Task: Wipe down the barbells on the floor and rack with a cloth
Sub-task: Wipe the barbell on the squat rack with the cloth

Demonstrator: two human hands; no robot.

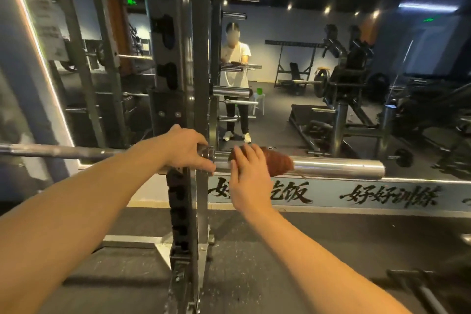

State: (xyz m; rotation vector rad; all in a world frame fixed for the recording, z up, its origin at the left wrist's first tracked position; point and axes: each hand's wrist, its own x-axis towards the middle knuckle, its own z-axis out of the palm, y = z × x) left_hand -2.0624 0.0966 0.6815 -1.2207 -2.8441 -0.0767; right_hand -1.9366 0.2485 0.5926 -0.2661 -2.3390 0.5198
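1 barbell [339, 167] on rack [198, 109], end bare to R. L hand [186, 150] grips collar [209, 153]; R hand [251, 176] clasps 1 cloth [279, 164].

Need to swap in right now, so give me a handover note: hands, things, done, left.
Left hand grips the barbell at its collar, beside the rack upright.
Right hand holds the brown cloth round the sleeve, near the collar.
Done: cannot tell how much is wiped.
Left: sleeve end right of the cloth, the shaft, any other barbells.
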